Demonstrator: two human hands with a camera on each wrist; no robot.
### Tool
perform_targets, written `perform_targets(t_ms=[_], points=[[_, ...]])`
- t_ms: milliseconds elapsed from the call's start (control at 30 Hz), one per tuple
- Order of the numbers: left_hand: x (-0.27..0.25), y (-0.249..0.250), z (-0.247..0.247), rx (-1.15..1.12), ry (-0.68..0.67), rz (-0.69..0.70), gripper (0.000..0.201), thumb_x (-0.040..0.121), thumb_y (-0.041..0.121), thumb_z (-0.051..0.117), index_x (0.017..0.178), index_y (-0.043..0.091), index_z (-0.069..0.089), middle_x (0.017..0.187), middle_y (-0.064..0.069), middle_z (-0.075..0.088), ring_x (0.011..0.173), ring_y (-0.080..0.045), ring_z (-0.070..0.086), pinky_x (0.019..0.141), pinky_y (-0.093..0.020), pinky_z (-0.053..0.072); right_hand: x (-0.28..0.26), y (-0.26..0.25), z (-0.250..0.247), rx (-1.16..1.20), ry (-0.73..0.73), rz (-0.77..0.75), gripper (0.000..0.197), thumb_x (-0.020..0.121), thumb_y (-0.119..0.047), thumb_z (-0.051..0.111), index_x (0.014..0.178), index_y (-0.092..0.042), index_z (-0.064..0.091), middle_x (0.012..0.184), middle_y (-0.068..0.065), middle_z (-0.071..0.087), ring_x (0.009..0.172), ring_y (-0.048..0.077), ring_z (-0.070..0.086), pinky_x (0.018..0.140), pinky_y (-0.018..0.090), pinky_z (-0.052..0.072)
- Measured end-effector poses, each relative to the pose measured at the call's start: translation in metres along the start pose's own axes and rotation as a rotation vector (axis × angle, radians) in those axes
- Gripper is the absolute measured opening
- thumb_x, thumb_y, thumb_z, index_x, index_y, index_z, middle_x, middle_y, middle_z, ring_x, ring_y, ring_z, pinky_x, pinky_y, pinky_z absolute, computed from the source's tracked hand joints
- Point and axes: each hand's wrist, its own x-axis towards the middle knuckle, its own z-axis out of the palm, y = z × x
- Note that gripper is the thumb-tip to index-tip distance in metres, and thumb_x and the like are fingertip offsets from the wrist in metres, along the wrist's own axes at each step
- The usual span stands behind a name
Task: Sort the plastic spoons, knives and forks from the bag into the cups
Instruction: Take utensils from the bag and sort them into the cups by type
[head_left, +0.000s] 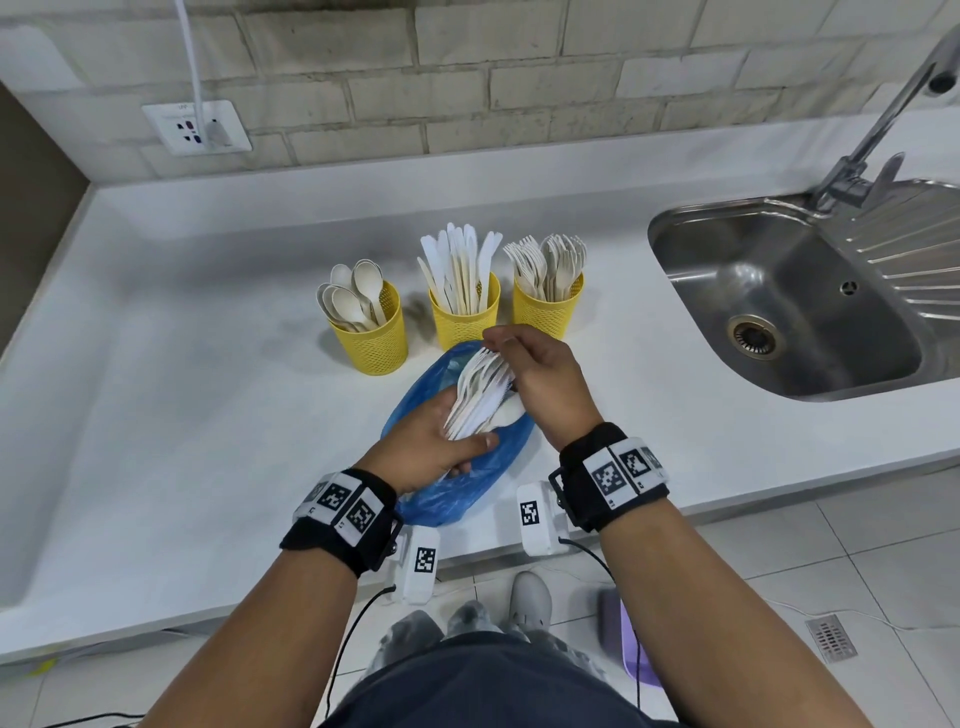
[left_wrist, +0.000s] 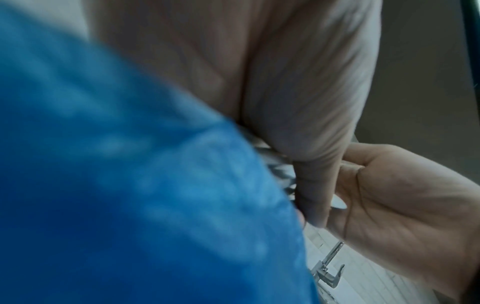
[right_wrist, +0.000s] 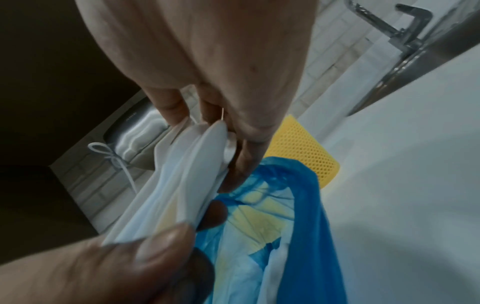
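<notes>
My left hand (head_left: 462, 427) grips a bundle of white plastic cutlery (head_left: 479, 395) just above the open blue bag (head_left: 460, 483), thumb on top and fingers underneath. My right hand (head_left: 506, 358) pinches the upper ends of pieces in that bundle; which piece it holds I cannot tell. Behind stand three yellow mesh cups: the spoon cup (head_left: 375, 338), the knife cup (head_left: 464, 319) and the fork cup (head_left: 549, 307). In the right wrist view the right fingers (right_wrist: 235, 131) close on the cutlery bundle (right_wrist: 187, 176) above the bag (right_wrist: 303, 226). The left wrist view shows mostly blurred bag (left_wrist: 130, 185) and left palm (left_wrist: 285, 82).
A steel sink (head_left: 800, 306) with a faucet (head_left: 878, 130) lies to the right on the white counter (head_left: 182, 364). A wall socket (head_left: 197, 127) with a white cable sits at the back left. The counter's front edge runs just below my wrists.
</notes>
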Motion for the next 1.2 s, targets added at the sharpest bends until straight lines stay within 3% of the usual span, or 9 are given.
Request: perform_targets(t_ms=[167,333,567,667,767,900,1033,1133,1200], points=[[0.002,0.010,0.004,-0.023,0.095,0.021,0.022,0.086,0.015,0.081,0.100,0.017,0.065,0.070,-0.004,0.064,0.056,-0.020,0.057,0.050,-0.030,0.048,-0.005,-0.002,0.011,-0.253,-0.047,-0.234,0.031,0.106,-0.013,0.044,0.115,-0.011,0.073,0.115,0.007,0.066,0.107,0.011,0.061,0.100,0.023,0.045],[-0.001,0.022,0.004,0.030,0.179,0.038,0.024,0.080,0.002,0.081,0.075,0.017,0.064,0.062,0.005,0.066,0.053,-0.005,0.059,0.051,-0.015,0.045,-0.007,-0.007,0.016,-0.459,-0.156,-0.408,0.029,0.104,-0.014,0.045,0.113,-0.007,0.072,0.110,0.007,0.070,0.104,0.019,0.065,0.097,0.035,0.049],[-0.006,0.030,0.000,-0.065,0.186,0.040,0.021,0.079,-0.004,0.077,0.073,0.013,0.066,0.059,0.004,0.068,0.052,-0.008,0.061,0.055,-0.018,0.049,-0.012,-0.025,0.011,-0.463,-0.206,-0.429,0.033,0.105,-0.019,0.046,0.129,-0.011,0.068,0.126,0.004,0.071,0.118,0.018,0.064,0.105,0.035,0.048],[-0.007,0.034,-0.004,-0.126,0.177,0.054,0.007,0.089,0.010,0.077,0.084,0.009,0.071,0.067,-0.006,0.072,0.056,-0.015,0.061,0.060,-0.026,0.052,-0.011,-0.031,0.004,-0.150,-0.071,-0.341,0.032,0.103,-0.022,0.046,0.124,-0.013,0.068,0.121,0.000,0.072,0.116,0.012,0.065,0.103,0.030,0.049],[-0.008,0.041,-0.015,-0.253,0.266,0.134,0.005,0.093,0.010,0.074,0.096,0.009,0.072,0.075,-0.008,0.073,0.062,-0.016,0.063,0.065,-0.028,0.055,-0.009,-0.031,-0.003,0.086,0.004,-0.227,0.032,0.100,-0.025,0.047,0.119,-0.010,0.067,0.111,0.002,0.073,0.109,0.018,0.068,0.102,0.045,0.053],[-0.008,0.060,-0.027,-0.441,0.255,0.303,0.006,0.095,0.009,0.069,0.100,0.013,0.070,0.080,-0.005,0.068,0.074,-0.018,0.065,0.073,-0.031,0.056,-0.014,-0.026,0.000,0.227,-0.158,0.002,0.043,0.087,-0.023,0.053,0.127,-0.011,0.060,0.116,0.010,0.070,0.113,0.029,0.068,0.100,0.049,0.054],[-0.010,0.077,-0.030,-0.557,0.208,0.404,0.002,0.094,0.016,0.070,0.094,0.018,0.071,0.079,-0.003,0.065,0.077,-0.020,0.062,0.077,-0.035,0.054,-0.025,-0.012,0.019,0.424,-0.366,0.286,0.046,0.080,-0.021,0.050,0.124,-0.013,0.059,0.110,0.010,0.067,0.106,0.034,0.063,0.086,0.046,0.055],[-0.011,0.085,-0.026,-0.634,0.211,0.435,0.016,0.093,0.011,0.068,0.086,0.025,0.074,0.075,-0.001,0.065,0.073,-0.016,0.063,0.071,-0.029,0.055,-0.028,-0.010,0.028,0.644,-0.417,0.522,0.049,0.091,-0.030,0.044,0.132,-0.005,0.055,0.123,0.029,0.060,0.114,0.052,0.060,0.101,0.059,0.051],[-0.011,0.084,-0.023,-0.615,0.227,0.448,0.009,0.088,0.015,0.077,0.090,0.024,0.074,0.079,-0.001,0.068,0.076,-0.017,0.065,0.074,-0.031,0.055,-0.026,-0.015,0.030,0.722,-0.431,0.581,0.053,0.101,-0.039,0.039,0.133,0.000,0.057,0.126,0.030,0.061,0.113,0.050,0.064,0.105,0.060,0.050]])
